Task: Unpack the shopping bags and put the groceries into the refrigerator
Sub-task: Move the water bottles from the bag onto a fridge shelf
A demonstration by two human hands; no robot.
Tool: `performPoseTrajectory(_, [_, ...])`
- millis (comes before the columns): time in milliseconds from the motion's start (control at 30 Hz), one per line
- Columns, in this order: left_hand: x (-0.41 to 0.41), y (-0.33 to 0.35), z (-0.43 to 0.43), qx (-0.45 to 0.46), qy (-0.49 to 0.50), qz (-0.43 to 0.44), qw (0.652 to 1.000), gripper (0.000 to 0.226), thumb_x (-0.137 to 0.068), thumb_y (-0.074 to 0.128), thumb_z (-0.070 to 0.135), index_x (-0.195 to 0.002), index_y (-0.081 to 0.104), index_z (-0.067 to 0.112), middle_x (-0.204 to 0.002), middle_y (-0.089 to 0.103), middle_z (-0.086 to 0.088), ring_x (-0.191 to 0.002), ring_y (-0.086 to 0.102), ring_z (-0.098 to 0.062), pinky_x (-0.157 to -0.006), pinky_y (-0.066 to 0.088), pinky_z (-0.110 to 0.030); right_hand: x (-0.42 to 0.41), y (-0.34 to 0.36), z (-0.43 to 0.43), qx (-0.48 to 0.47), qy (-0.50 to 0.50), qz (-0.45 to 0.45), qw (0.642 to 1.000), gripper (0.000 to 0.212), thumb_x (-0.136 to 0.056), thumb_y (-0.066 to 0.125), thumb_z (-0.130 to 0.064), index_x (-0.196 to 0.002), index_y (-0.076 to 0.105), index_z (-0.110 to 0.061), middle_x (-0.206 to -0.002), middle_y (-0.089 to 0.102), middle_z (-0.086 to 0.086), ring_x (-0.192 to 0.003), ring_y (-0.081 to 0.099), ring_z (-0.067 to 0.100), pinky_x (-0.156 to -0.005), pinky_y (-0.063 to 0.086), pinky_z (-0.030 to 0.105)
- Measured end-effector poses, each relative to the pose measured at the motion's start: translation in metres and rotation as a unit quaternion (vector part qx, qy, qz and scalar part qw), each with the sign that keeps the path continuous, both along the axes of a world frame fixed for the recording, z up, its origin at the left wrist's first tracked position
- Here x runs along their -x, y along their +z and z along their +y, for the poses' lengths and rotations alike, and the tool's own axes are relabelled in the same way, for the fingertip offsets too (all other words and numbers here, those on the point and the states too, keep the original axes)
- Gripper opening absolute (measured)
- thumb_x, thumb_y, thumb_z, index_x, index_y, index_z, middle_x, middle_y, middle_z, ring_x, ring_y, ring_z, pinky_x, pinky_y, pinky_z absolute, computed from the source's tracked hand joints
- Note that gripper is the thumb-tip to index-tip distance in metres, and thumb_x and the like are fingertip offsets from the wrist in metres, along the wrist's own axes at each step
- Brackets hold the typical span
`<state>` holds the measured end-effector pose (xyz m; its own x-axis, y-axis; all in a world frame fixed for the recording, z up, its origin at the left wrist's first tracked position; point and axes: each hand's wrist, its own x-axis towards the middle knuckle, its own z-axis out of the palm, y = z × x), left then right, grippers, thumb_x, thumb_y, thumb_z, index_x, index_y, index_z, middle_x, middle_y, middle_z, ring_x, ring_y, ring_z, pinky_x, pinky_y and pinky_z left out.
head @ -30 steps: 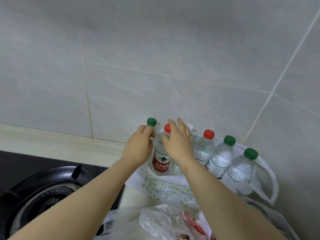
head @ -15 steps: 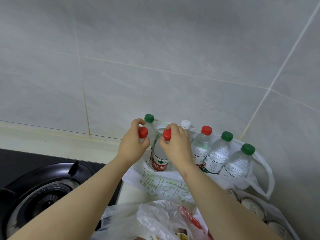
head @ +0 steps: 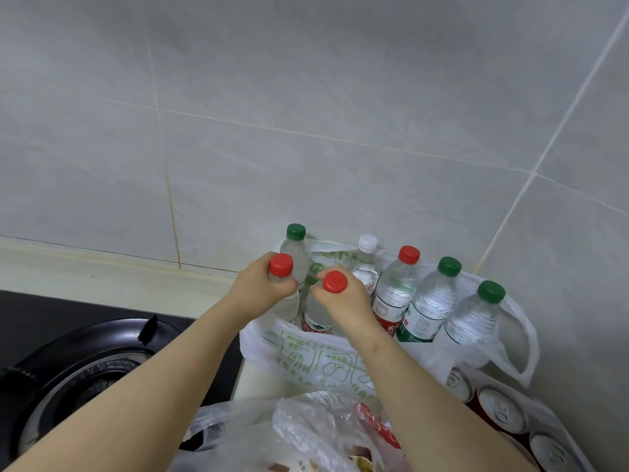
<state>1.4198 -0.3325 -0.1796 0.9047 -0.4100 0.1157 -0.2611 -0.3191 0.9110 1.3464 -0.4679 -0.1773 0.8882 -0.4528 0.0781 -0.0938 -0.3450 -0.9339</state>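
Observation:
A white shopping bag [head: 326,359] with green print stands on the counter against the tiled wall, full of upright water bottles. My left hand [head: 260,289] grips the neck of a red-capped bottle [head: 281,265] at the bag's left side. My right hand [head: 343,301] grips the neck of a second red-capped bottle [head: 335,282] in the middle. Behind and to the right stand a green-capped bottle [head: 295,233], a white-capped bottle [head: 367,242], another red-capped bottle [head: 396,287] and two more green-capped bottles [head: 432,301].
A black gas burner [head: 85,373] sits at the lower left. A clear plastic bag [head: 292,434] of groceries lies in front of me. Several drink cans [head: 503,410] stand at the lower right. Grey tiled walls meet in a corner at the right.
Both hands went from reaching over the bottle tops to closing round two red-capped bottle necks. Both bottles have since risen a little out of the bag.

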Motion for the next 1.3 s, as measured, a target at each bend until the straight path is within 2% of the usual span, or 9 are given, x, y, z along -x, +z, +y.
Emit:
performPoseTrajectory(167, [0.003, 0.003, 0.003, -0.043, -0.053, 0.037, 0.997, 0.013, -0.076, 0.071, 0.021, -0.082, 0.060, 0.020, -0.076, 0.062, 0.007, -0.076, 0.057, -0.011, -0.068, 0.043, -0.022, 0.001, 0.006, 0.000, 0.006, 0.013, 0.029, 0.999, 0.018, -0.081, 0.062, -0.011, -0.098, 0.061, -0.017, -0.081, 0.056, -0.011, -0.074, 0.050, 0.004, -0.071, 0.044, 0.025])
performPoseTrajectory(267, [0.007, 0.008, 0.004, -0.076, -0.076, 0.050, 0.993, 0.028, -0.065, 0.074, 0.030, -0.088, 0.065, 0.016, -0.081, 0.067, 0.006, -0.083, 0.061, -0.013, -0.073, 0.047, -0.022, 0.002, 0.004, 0.001, -0.030, 0.014, 0.051, 0.998, 0.018, -0.080, 0.062, -0.013, -0.091, 0.058, -0.025, -0.082, 0.055, -0.010, -0.075, 0.051, 0.005, -0.082, 0.054, 0.043])
performPoseTrajectory(433, [0.012, 0.010, 0.008, -0.132, -0.061, 0.064, 0.987, 0.038, -0.065, 0.076, 0.035, -0.099, 0.063, 0.025, -0.096, 0.067, 0.002, -0.093, 0.061, -0.020, -0.069, 0.055, -0.036, 0.008, -0.003, 0.006, -0.062, 0.029, 0.046, 0.997, 0.026, -0.077, 0.069, -0.012, -0.092, 0.055, -0.028, -0.088, 0.056, -0.005, -0.083, 0.054, 0.011, -0.083, 0.054, 0.051])
performPoseTrajectory(533, [0.016, 0.006, 0.009, -0.105, -0.042, 0.050, 0.992, 0.037, -0.056, 0.073, 0.037, -0.089, 0.064, 0.024, -0.089, 0.069, 0.003, -0.091, 0.063, -0.019, -0.081, 0.054, -0.038, 0.014, -0.007, 0.010, -0.052, 0.018, 0.030, 0.998, 0.026, -0.078, 0.065, -0.011, -0.085, 0.053, -0.033, -0.085, 0.056, -0.008, -0.083, 0.054, 0.012, -0.082, 0.055, 0.048])
performPoseTrajectory(800, [0.039, -0.002, 0.007, -0.028, 0.053, 0.039, 0.997, 0.026, -0.068, 0.074, 0.012, -0.091, 0.063, 0.009, -0.083, 0.066, -0.005, -0.075, 0.055, -0.018, -0.065, 0.046, -0.025, 0.025, -0.001, 0.016, -0.118, -0.009, -0.005, 0.993, 0.029, -0.078, 0.058, 0.003, -0.077, 0.056, -0.026, -0.082, 0.056, -0.006, -0.082, 0.052, 0.015, -0.086, 0.051, 0.051])
performPoseTrajectory(867, [0.045, -0.001, 0.006, -0.020, 0.059, 0.026, 0.998, 0.026, -0.067, 0.073, 0.012, -0.091, 0.063, 0.008, -0.087, 0.068, -0.009, -0.075, 0.055, -0.019, -0.068, 0.048, -0.028, 0.030, 0.002, 0.018, -0.116, -0.009, -0.010, 0.993, 0.029, -0.078, 0.059, 0.004, -0.076, 0.056, -0.025, -0.080, 0.056, -0.006, -0.081, 0.053, 0.015, -0.085, 0.051, 0.047])
performPoseTrajectory(1033, [0.053, 0.016, 0.011, 0.027, 0.083, -0.007, 0.996, 0.023, -0.067, 0.074, 0.012, -0.087, 0.063, 0.011, -0.082, 0.067, -0.006, -0.083, 0.062, -0.026, -0.073, 0.052, -0.038, 0.045, 0.018, 0.018, -0.124, -0.016, -0.037, 0.991, 0.029, -0.078, 0.059, 0.004, -0.078, 0.057, -0.024, -0.082, 0.056, -0.009, -0.084, 0.054, 0.014, -0.086, 0.051, 0.057])
performPoseTrajectory(1200, [0.066, 0.042, 0.020, 0.081, 0.103, -0.039, 0.991, 0.028, -0.064, 0.076, 0.014, -0.085, 0.061, 0.025, -0.075, 0.064, 0.007, -0.076, 0.060, -0.015, -0.070, 0.056, -0.047, 0.059, 0.042, 0.023, -0.106, -0.019, -0.097, 0.989, 0.035, -0.076, 0.059, 0.007, -0.073, 0.056, -0.027, -0.064, 0.056, -0.021, -0.074, 0.053, 0.012, -0.076, 0.053, 0.048])
performPoseTrajectory(1300, [0.076, 0.056, 0.031, 0.117, 0.115, -0.053, 0.985, 0.032, -0.064, 0.076, 0.011, -0.085, 0.059, 0.028, -0.075, 0.061, 0.010, -0.074, 0.059, -0.011, -0.072, 0.056, -0.049, 0.070, 0.059, 0.033, -0.101, -0.023, -0.128, 0.986, 0.033, -0.078, 0.059, 0.006, -0.075, 0.055, -0.027, -0.062, 0.051, -0.022, -0.070, 0.050, 0.011, -0.072, 0.053, 0.052])
